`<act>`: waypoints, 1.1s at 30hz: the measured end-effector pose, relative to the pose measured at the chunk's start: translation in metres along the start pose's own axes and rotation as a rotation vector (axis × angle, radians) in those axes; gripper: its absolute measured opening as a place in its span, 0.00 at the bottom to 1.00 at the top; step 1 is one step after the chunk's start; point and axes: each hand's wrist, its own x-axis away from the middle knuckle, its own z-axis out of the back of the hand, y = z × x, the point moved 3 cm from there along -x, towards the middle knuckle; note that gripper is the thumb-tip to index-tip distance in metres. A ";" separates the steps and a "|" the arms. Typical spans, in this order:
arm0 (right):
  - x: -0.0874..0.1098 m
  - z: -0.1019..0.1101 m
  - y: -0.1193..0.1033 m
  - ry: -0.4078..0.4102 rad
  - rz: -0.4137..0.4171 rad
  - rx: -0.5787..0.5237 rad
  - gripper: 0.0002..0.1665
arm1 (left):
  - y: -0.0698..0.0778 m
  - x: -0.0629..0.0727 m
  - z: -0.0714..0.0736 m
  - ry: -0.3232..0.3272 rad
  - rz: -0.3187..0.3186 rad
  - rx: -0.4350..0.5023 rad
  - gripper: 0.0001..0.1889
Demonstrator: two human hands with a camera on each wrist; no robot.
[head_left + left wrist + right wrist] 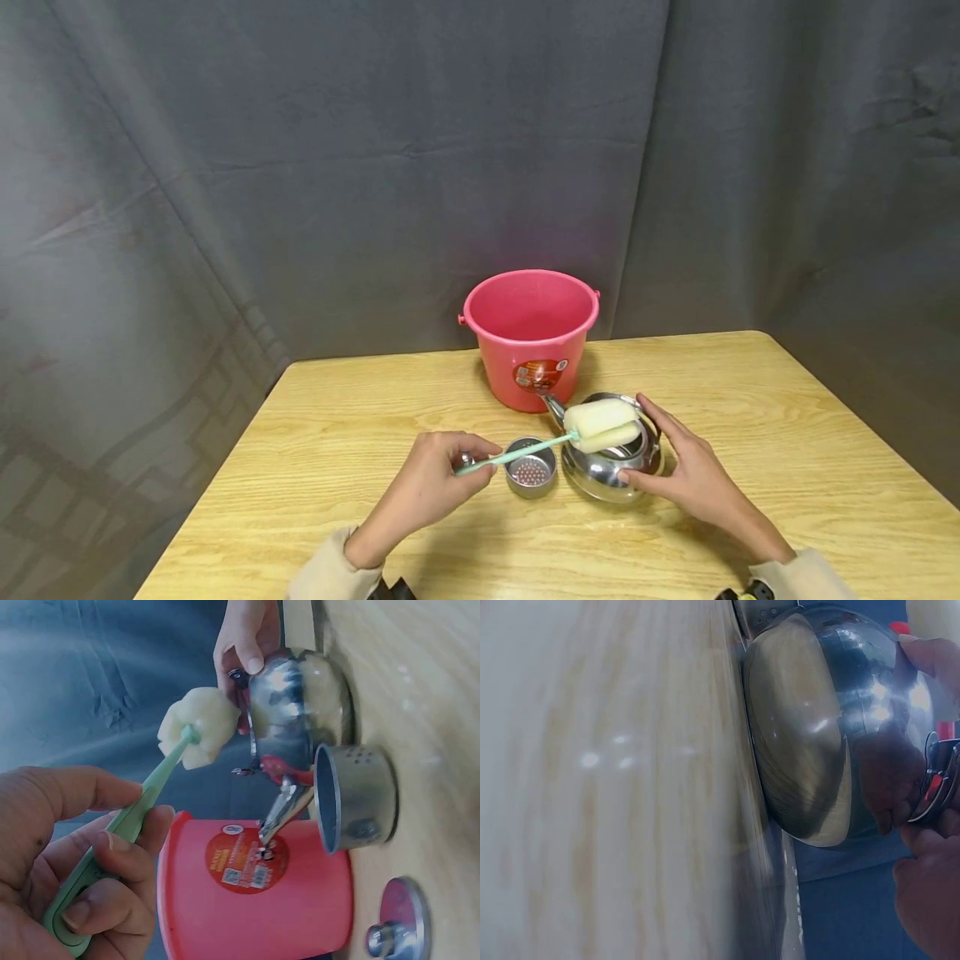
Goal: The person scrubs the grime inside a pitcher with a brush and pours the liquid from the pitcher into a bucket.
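Note:
My left hand holds the mint-green handle of a sponge brush, its fingers wrapped round the lower end in the left wrist view. The brush's cream sponge head is over the top of a shiny steel kettle, covering part of its opening in the head view. My right hand grips the kettle by its right side, thumb at the near upper edge and fingers at the far side, by the handle. The kettle stands on the table, spout toward the bucket.
A steel strainer cup with a perforated bottom stands left of the kettle. The kettle lid lies on the wooden table, mostly hidden behind my left hand in the head view. A pink bucket stands behind, before a grey curtain.

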 end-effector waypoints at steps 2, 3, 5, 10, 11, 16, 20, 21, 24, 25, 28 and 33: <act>0.001 0.000 0.000 0.002 0.000 -0.004 0.63 | -0.003 0.004 -0.003 0.013 0.008 0.017 0.09; 0.001 0.000 0.000 0.004 0.001 -0.006 0.63 | -0.004 0.006 -0.005 0.020 0.007 0.028 0.10; 0.002 0.001 0.000 0.005 0.000 -0.008 0.63 | -0.005 0.009 -0.008 0.031 0.002 0.052 0.10; 0.004 0.002 -0.001 0.005 -0.002 -0.013 0.62 | -0.006 0.018 -0.015 0.060 -0.012 0.099 0.11; 0.004 0.002 -0.001 0.005 -0.003 -0.013 0.62 | -0.006 0.019 -0.016 0.067 -0.009 0.101 0.11; 0.004 0.002 -0.002 0.009 -0.001 -0.017 0.62 | -0.006 0.024 -0.014 0.101 0.021 0.111 0.10; 0.004 0.002 -0.003 0.006 -0.003 -0.022 0.63 | -0.007 0.026 -0.008 0.136 0.064 0.139 0.09; 0.004 0.001 -0.003 0.006 -0.002 -0.023 0.63 | -0.008 0.027 -0.006 0.145 0.076 0.141 0.09; 0.003 0.001 -0.004 0.010 0.005 -0.024 0.62 | -0.010 0.030 0.000 0.168 0.106 0.131 0.12; 0.002 0.001 -0.004 0.013 0.008 -0.023 0.62 | -0.011 0.031 0.002 0.174 0.115 0.130 0.13; 0.002 0.001 -0.004 0.016 0.011 -0.022 0.62 | -0.013 0.034 0.009 0.202 0.135 0.114 0.16; 0.002 0.002 -0.004 0.014 0.006 -0.022 0.62 | -0.015 0.041 0.018 0.255 0.141 0.111 0.15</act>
